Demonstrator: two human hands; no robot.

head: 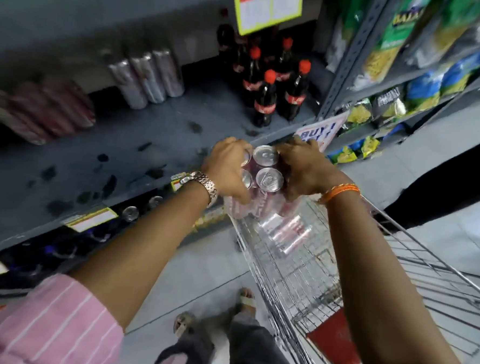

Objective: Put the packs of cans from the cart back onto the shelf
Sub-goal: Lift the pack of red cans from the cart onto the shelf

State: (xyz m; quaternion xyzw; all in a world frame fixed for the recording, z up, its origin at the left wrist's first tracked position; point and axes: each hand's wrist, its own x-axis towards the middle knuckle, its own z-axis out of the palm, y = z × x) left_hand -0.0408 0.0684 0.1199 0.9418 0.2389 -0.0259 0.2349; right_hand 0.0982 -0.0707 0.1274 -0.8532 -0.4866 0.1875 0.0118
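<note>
Head view: the left hand [228,167] and right hand [304,169] clasp a shrink-wrapped pack of cans [264,177] from either side, holding it above the front end of the wire cart [326,271], just beside the grey shelf [122,157]; what looks like another pack [289,235] lies blurred in the cart

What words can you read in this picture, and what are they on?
"BUY 1": the white sign at the shelf edge; its lower line is hidden by the right hand.
"BALAJI", partly cut off: green snack bag.
Too blurred: cola bottle labels, yellow poster, shelf price tags.
</note>
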